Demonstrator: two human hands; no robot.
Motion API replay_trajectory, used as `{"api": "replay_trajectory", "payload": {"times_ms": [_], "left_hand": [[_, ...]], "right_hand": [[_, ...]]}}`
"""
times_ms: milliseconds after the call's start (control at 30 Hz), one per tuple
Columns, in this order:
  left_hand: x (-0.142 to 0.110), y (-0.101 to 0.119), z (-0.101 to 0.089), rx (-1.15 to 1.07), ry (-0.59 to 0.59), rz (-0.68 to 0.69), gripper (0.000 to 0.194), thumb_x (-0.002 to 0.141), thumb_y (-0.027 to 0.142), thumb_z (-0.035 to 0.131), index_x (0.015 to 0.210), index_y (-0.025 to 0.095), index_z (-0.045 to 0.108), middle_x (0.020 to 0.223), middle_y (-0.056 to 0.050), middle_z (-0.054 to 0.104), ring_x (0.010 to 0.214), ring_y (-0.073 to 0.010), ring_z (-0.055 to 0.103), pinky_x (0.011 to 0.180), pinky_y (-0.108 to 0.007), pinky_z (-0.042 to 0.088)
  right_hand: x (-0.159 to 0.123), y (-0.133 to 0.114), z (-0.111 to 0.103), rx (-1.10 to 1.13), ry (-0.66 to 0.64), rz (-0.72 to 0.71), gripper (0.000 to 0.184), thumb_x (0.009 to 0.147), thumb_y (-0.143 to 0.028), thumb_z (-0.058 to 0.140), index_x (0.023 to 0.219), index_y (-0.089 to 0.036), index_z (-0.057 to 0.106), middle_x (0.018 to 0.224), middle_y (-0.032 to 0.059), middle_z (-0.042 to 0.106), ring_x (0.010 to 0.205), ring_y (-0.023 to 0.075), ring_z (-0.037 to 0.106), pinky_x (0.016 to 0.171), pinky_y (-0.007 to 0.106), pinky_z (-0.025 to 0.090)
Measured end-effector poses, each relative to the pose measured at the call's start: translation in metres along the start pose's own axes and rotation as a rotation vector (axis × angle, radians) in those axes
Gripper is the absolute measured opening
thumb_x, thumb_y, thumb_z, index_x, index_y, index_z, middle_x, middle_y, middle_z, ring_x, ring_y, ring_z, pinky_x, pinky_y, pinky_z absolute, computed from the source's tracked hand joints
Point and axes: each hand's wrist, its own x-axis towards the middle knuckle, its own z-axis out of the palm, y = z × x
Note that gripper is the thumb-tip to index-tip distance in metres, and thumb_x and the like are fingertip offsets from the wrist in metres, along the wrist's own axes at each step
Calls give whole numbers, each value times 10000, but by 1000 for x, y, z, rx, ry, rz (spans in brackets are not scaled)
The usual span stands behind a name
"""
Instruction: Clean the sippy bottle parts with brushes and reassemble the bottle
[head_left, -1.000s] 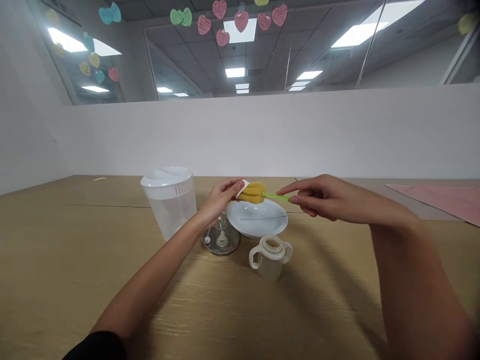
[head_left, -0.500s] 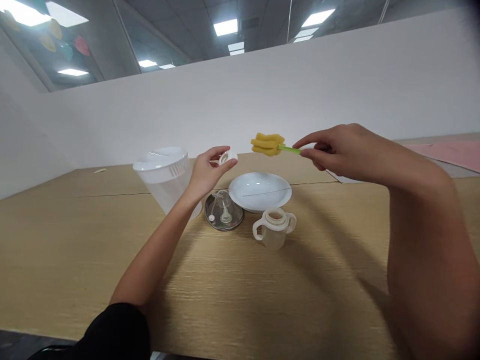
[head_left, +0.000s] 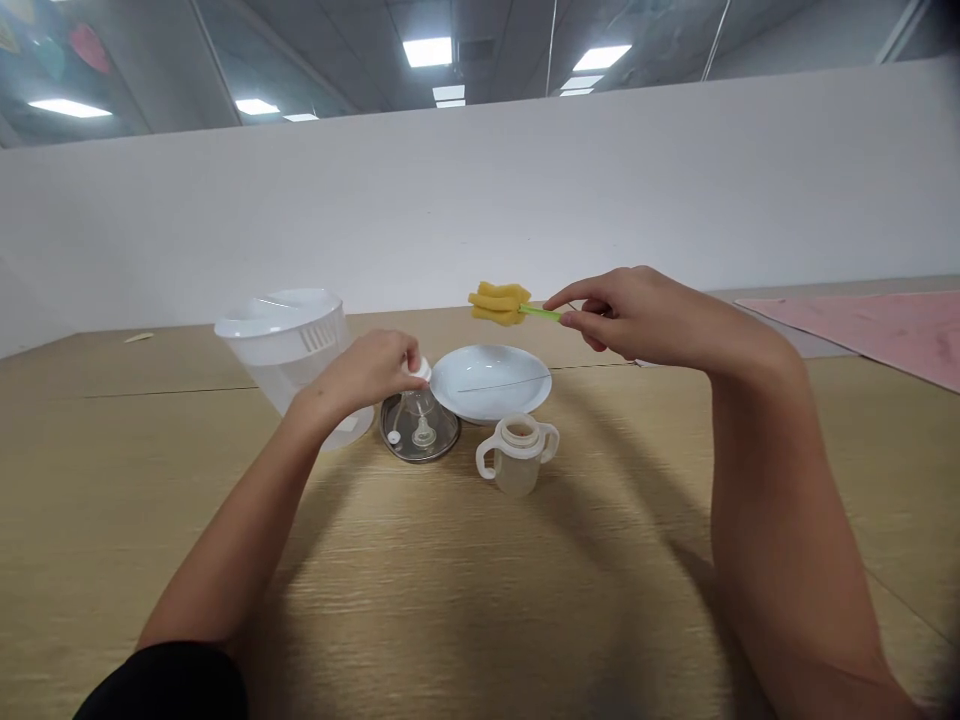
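My left hand pinches a small white bottle collar just above a round metal tray. On that tray lie a clear cap, a bottle nipple and a small white piece. With thumb and fingers, my right hand grips a sponge brush by its green handle; its yellow sponge head hangs in the air above a white bowl. A two-handled baby bottle stands upright and uncapped in front of the bowl.
A white pitcher-like plastic container stands at the left, partly behind my left arm. A pink cloth lies at the far right of the wooden table. A white wall rises behind.
My left hand has lowered the white collar toward the metal tray and turned palm down. The sponge brush is still held over the bowl, a little lower. The view has shifted right.
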Motion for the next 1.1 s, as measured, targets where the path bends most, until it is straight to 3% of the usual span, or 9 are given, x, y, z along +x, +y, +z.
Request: {"api": "replay_trajectory", "payload": {"times_ms": [100, 200, 467, 700, 933, 1100], "left_hand": [[2, -7, 6, 83, -189, -49, 191, 643, 364, 612, 627, 176, 580, 638, -14, 589, 580, -148, 513, 523, -237, 311], [4, -10, 12, 48, -284, -88, 190, 597, 349, 631, 552, 185, 548, 549, 7, 546, 513, -136, 471, 489, -235, 273], [6, -4, 21, -30, -360, -65, 301, 612, 395, 609, 454, 187, 460, 459, 32, 458, 454, -105, 376, 464, -233, 229], [11, 3, 33, 25, -495, -86, 251, 624, 327, 598, 498, 170, 448, 465, 49, 389, 477, -92, 346, 455, -223, 220], [12, -1, 39, 74, -515, -108, 183, 625, 338, 596, 633, 165, 539, 607, 17, 544, 560, -121, 462, 480, -217, 291], [14, -3, 44, 108, -525, -118, 296, 590, 364, 637, 802, 168, 568, 764, -15, 618, 632, -143, 535, 468, -205, 309]], "right_hand": [[-1, -2, 0, 0, -19, -3, 379, 812, -393, 476, 1109, -211, 625, 662, 19, 578, 559, 126, 490, 516, 258, 330], [0, -1, 0, 22, -52, -13, 382, 805, -403, 494, 1122, -226, 616, 633, 9, 560, 546, 128, 474, 513, 265, 313], [0, 2, 2, 2, -36, -33, 347, 812, -386, 501, 1093, -221, 619, 611, -4, 543, 520, 122, 453, 508, 267, 283], [0, 2, 2, -10, -73, -30, 326, 824, -362, 486, 1090, -225, 617, 583, -18, 528, 484, 105, 426, 488, 253, 279], [1, 3, 1, -45, -85, -11, 330, 828, -337, 466, 1102, -231, 618, 612, -12, 550, 495, 104, 442, 497, 247, 296], [1, 2, 2, -49, -83, -22, 351, 814, -336, 472, 1107, -213, 620, 592, -9, 548, 493, 106, 439, 500, 247, 295]]}}
